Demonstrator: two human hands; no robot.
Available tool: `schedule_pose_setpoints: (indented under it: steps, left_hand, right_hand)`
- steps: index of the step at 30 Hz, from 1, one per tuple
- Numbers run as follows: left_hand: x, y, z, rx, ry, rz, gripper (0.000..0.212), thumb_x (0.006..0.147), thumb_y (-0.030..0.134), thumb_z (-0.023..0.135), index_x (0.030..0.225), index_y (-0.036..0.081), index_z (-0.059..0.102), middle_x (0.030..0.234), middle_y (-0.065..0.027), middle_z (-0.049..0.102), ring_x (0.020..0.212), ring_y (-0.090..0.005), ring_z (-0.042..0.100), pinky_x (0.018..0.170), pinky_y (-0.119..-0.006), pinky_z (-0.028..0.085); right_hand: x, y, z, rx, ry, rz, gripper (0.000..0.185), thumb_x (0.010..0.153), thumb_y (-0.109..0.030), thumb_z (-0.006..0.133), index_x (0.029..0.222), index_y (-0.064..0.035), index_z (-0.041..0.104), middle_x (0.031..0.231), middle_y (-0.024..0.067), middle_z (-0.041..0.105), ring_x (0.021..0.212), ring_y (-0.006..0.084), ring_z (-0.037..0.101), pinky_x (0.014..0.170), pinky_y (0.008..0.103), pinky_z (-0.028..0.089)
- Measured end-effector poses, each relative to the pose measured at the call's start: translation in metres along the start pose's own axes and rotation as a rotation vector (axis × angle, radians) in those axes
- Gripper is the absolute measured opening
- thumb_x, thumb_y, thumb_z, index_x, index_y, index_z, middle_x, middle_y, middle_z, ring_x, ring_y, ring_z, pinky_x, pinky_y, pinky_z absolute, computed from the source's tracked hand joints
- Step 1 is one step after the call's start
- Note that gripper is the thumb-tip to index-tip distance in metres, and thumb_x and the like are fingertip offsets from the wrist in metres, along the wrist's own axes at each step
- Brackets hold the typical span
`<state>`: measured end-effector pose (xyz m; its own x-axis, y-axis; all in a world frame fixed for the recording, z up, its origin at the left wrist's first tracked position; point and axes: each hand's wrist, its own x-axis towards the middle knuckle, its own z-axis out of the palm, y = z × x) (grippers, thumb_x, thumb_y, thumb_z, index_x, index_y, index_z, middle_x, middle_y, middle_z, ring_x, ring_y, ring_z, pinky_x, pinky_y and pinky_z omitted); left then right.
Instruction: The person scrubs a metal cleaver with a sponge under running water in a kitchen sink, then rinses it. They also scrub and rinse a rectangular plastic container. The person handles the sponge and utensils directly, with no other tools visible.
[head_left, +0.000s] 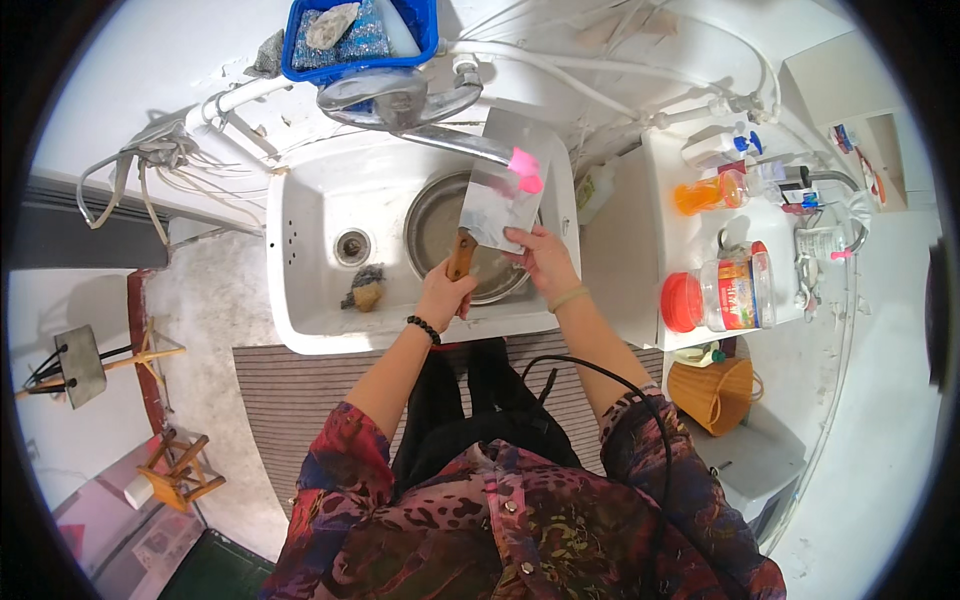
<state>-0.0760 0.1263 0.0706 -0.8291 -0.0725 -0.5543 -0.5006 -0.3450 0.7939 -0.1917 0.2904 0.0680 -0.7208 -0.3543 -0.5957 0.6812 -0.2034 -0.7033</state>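
Note:
My left hand (444, 294) grips the wooden handle of a cleaver (499, 202), its wide metal blade slanting up beneath the faucet's pink spout tip (526, 170). With thumb and fingers, my right hand (544, 256) touches the blade's lower right corner. Below the blade, a round metal pan (418, 212) rests in the white sink (300, 341), partly covered by the cleaver and my hands; its contents look cloudy. A dark scouring pad with a tan sponge piece (367, 295) lies left of the pan, near the drain (352, 247). Whether water runs cannot be told.
A chrome faucet (397, 101) reaches over the sink from the back wall, near a blue basket (362, 73) of scrubbers. On the right-hand ledge lie a red-lidded plastic jar (731, 294), an orange container (705, 195) and a pump bottle (712, 150). A black cable crosses my right arm.

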Motion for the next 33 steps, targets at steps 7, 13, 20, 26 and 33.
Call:
schedule_pose_setpoints:
  steps: [7,13,20,26,33]
  left_hand:
    - [-0.029,0.0,-0.023,0.096,0.014,-0.055,0.023,0.078,0.007,0.057,0.097,-0.003,0.051,0.055,-0.0043,0.048,0.039,-0.0125,0.045,0.036,-0.028,0.039]
    - [-0.038,-0.002,-0.035,0.135,0.05,-0.051,0.017,0.079,0.008,0.059,0.091,0.001,0.049,0.054,-0.0023,0.046,0.036,-0.0115,0.042,0.034,-0.026,0.036]
    - [-0.041,0.013,-0.055,0.235,0.07,-0.073,0.021,0.077,0.007,0.058,0.095,-0.001,0.052,0.055,-0.0037,0.049,0.04,-0.0115,0.046,0.036,-0.027,0.039]
    - [-0.036,0.013,-0.059,0.239,0.027,-0.064,0.019,0.076,0.007,0.058,0.092,-0.001,0.052,0.054,-0.0036,0.048,0.038,-0.0119,0.045,0.035,-0.027,0.038]
    - [-0.01,0.003,-0.04,0.091,-0.008,-0.022,0.016,0.078,0.009,0.059,0.089,0.002,0.049,0.053,-0.003,0.047,0.036,-0.0121,0.044,0.034,-0.026,0.034]
  right_hand:
    - [0.027,-0.026,-0.01,0.121,-0.002,-0.122,0.013,0.086,-0.013,0.064,0.096,-0.0043,0.062,0.091,0.0043,0.066,0.083,0.0145,0.064,0.073,0.0287,0.052]
    - [0.039,-0.045,0.015,0.212,0.129,-0.158,0.014,0.086,-0.019,0.066,0.091,-0.0068,0.062,0.081,0.0003,0.062,0.07,0.0114,0.059,0.063,0.0254,0.05]
    - [0.049,-0.039,0.024,0.16,0.217,-0.18,0.016,0.084,-0.024,0.069,0.085,-0.0107,0.06,0.065,-0.0059,0.047,0.055,0.0063,0.043,0.049,0.0216,0.036]
    - [0.046,-0.023,0.028,0.32,0.142,-0.251,0.017,0.086,-0.017,0.064,0.098,-0.0045,0.063,0.083,0.0008,0.062,0.069,0.0108,0.059,0.06,0.0247,0.049]
    - [0.014,0.018,0.016,0.246,0.065,-0.149,0.019,0.086,-0.012,0.064,0.101,0.0006,0.061,0.097,0.0082,0.065,0.087,0.0172,0.064,0.075,0.0292,0.053]
